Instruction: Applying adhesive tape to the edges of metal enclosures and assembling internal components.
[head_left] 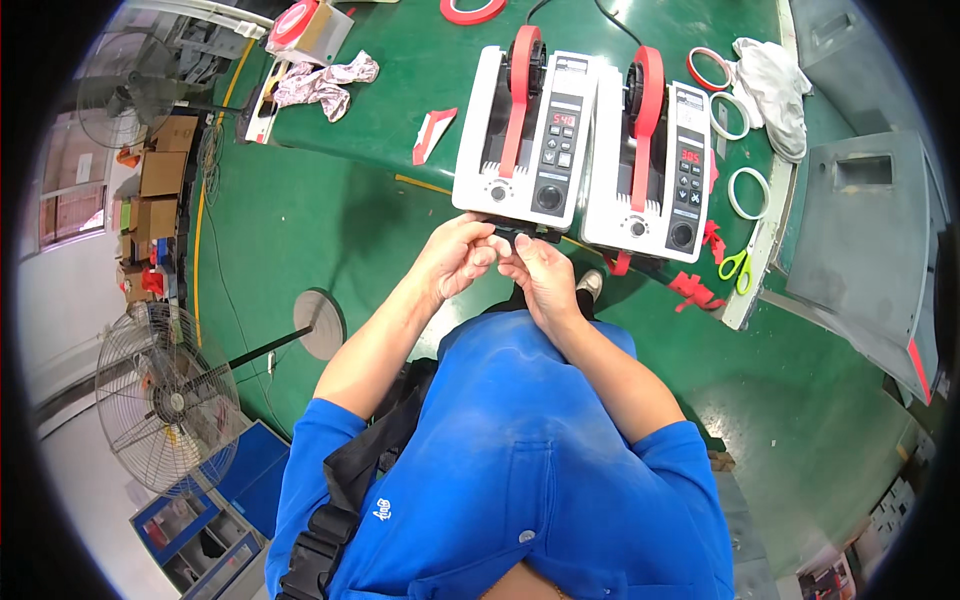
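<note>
**Both hands meet on a small dark part at the table edge**

While the person stands at the green table [330,200], both hands come together just below the left dispenser [527,130] — a white machine with a red tape roll on top. The left hand [455,255] has its fingers curled, and the right hand [540,275] is curled too; the fingertips of the two touch each other. Between them is a small dark part [525,236], which sits at the front edge of the dispenser. It seems both hands pinch it, but how firm the hold is I cannot tell, because the fingers cover most of it.

Just beside the left dispenser stands the right dispenser [655,150], of the same kind. Near it, on the right, lie white tape rings [748,192] and green scissors [736,266], and red scraps [695,290] lie at the table edge. A white cloth [775,85] lies further back — well apart from the hands. On the floor at the left stands a fan [165,400].
</note>
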